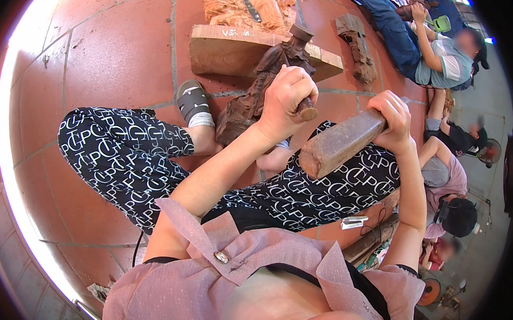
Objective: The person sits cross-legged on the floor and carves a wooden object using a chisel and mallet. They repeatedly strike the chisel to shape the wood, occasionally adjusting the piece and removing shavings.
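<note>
My left hand (289,97) is closed round a chisel (308,109); the butt of its wooden handle sticks out below my fist, and the blade is hidden behind the hand. That fist is against or just in front of a dark brown wood carving (235,116), which leans tilted on a pale wooden block (224,53) between my feet. In my right hand (391,121) is a heavy wooden mallet (340,145), gripped at its narrow end. Its thick end points down and left over my thigh, apart from the chisel.
An orange-brown carved piece (217,8) with a small dark tool (251,9) on it lies behind the block. A weathered wood piece (356,50) rests on the tiled floor (121,51). Several people sit along the right, one in a light shirt (447,62); fans (490,153) stand beyond.
</note>
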The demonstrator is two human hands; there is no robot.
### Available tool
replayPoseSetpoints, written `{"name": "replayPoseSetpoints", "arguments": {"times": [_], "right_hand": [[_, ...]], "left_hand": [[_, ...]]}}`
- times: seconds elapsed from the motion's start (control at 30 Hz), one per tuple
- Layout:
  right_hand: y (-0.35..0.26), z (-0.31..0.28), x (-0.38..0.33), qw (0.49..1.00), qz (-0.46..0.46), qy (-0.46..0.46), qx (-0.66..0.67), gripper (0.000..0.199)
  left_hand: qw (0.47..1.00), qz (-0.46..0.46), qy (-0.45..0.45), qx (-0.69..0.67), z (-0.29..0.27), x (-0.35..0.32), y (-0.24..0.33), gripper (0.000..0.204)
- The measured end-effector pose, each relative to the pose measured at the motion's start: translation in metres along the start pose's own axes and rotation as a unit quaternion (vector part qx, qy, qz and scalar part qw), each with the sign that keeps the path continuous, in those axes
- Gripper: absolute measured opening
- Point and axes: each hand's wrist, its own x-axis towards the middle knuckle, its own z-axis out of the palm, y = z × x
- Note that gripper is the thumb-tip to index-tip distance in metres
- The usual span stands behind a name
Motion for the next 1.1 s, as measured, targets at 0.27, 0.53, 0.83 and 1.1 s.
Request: {"name": "replayPoseSetpoints", "arguments": {"times": [0.27, 0.53, 0.83, 1.1], "right_hand": [[-0.009, 0.007, 0.003, 0.992, 0.023, -0.053, -0.11, 0.034], [-0.01, 0.01, 0.004, 0.988, 0.013, -0.075, -0.135, 0.035], [-0.014, 0.009, 0.003, 0.985, 0.001, -0.043, -0.168, 0.034], [-0.007, 0.01, 0.003, 0.984, -0.005, -0.053, -0.167, 0.035]], "left_hand": [[0.995, 0.044, -0.088, 0.017, -0.02, -0.012, -0.018, 0.031], [0.985, 0.053, -0.159, 0.031, -0.027, -0.011, -0.025, 0.034], [0.985, 0.05, -0.152, 0.059, -0.022, -0.005, -0.022, 0.046], [0.982, 0.066, -0.162, 0.071, -0.027, -0.002, -0.013, 0.021]]}}
